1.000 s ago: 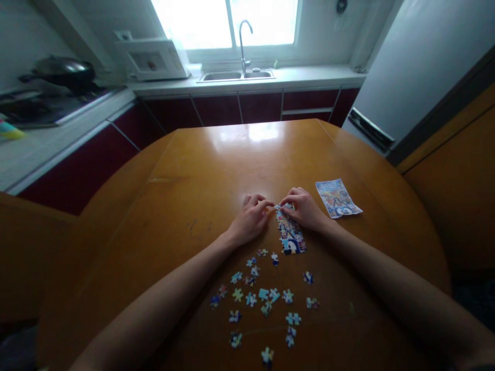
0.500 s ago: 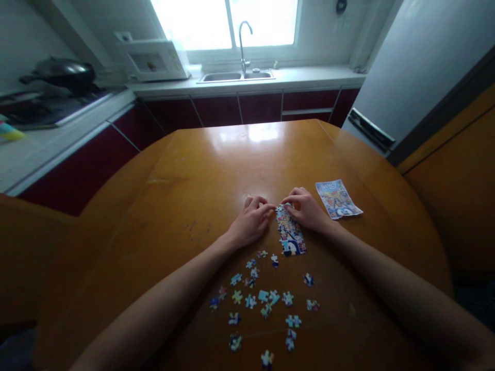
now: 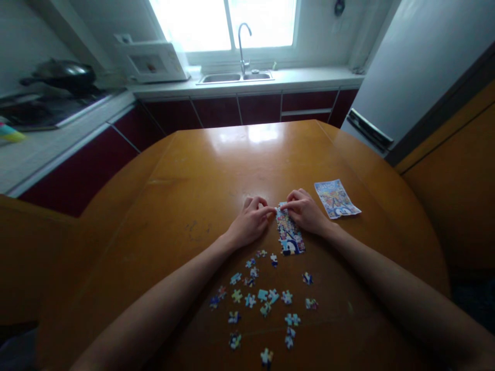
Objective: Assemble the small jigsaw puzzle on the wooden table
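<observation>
A partly assembled jigsaw puzzle (image 3: 291, 234), a narrow upright strip with a colourful cartoon print, lies flat between my hands. My left hand (image 3: 252, 219) rests at its upper left edge; the index finger is stretched out to touch that edge while the other fingers curl loosely. From the right, my right hand (image 3: 306, 210) lies over the strip's upper part, a finger pressing on its top and nothing visibly held. Several loose jigsaw pieces (image 3: 250, 300) are scattered nearer to me, below the strip. Beneath both palms the view is blocked.
A crumpled picture sheet (image 3: 336, 199) with a similar print lies right of my right hand. All this is on a wooden table (image 3: 216, 170) with a rounded outline. Beyond it stand a sink (image 3: 222, 78), a microwave (image 3: 154, 62), a stove with a pan (image 3: 65, 77) and a fridge (image 3: 421, 67).
My right hand's thumb and fingers have shifted on the strip's top, with a finger now stretched across it. My left hand stays nearly in place. The loose pieces lie as before.
</observation>
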The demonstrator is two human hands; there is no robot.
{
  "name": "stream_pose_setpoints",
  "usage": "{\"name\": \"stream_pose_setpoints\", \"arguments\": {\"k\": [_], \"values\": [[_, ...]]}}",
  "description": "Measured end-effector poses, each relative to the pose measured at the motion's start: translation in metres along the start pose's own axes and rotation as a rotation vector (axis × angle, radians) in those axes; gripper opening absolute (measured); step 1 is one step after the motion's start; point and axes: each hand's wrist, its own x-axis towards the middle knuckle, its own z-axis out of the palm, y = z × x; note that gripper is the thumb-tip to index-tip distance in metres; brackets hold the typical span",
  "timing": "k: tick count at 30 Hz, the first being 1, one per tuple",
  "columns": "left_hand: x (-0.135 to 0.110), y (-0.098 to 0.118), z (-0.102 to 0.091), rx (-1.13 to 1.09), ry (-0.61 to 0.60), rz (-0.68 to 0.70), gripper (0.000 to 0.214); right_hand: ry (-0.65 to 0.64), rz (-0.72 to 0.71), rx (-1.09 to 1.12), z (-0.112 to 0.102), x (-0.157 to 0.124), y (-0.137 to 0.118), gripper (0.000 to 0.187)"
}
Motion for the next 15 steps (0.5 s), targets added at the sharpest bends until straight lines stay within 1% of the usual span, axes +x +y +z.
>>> {"name": "stream_pose_setpoints", "arguments": {"k": [6,12,15], "values": [[0.0002,0.0003,-0.0007,0.0,0.001,0.001,0.034,-0.023,-0.035,-0.083,-0.0026,-0.0006,-0.0026,0.02],[-0.0003,-0.0002,0.0001,0.018,0.001,0.004,0.032,-0.077,-0.134,-0.248,-0.0061,-0.0003,-0.0043,0.022],[0.0,0.0002,0.0001,0.02,0.002,0.0,0.032,-0.101,-0.166,-0.294,-0.008,0.0,-0.006,0.025]]}}
